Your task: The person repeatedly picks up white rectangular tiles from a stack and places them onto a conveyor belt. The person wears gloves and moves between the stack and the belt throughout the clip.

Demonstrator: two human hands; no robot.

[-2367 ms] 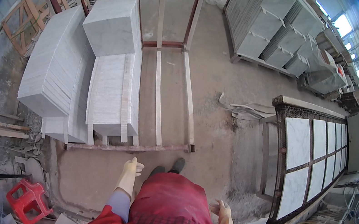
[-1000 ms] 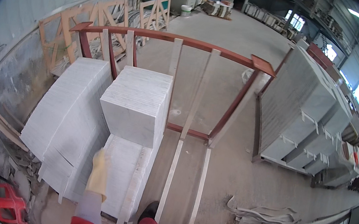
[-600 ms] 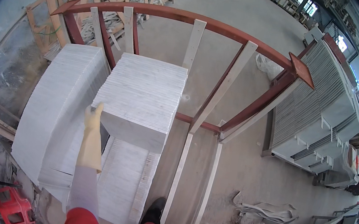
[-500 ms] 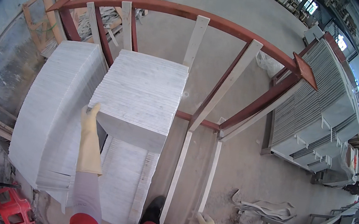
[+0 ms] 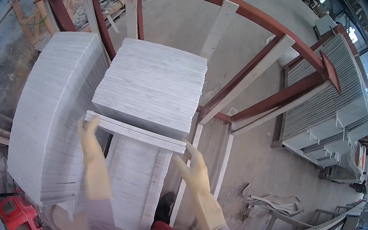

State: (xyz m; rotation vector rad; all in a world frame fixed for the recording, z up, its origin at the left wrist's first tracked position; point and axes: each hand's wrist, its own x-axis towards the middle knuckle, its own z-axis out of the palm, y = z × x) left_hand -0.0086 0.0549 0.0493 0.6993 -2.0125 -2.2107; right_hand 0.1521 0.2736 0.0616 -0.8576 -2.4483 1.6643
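A thin white stone slab (image 5: 137, 132) is gripped at its two ends: the left hand (image 5: 91, 142) and right hand (image 5: 193, 165) (both in yellow gloves) are closed on its edges. It is held against the upright slab stack (image 5: 153, 85) within the red steel rack (image 5: 265, 74).

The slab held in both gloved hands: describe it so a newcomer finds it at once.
Start at the red steel rack and its tall middle stack of pale slabs. At its near face, one thin slab is tipped away, gripped at its ends by the left hand and right hand.
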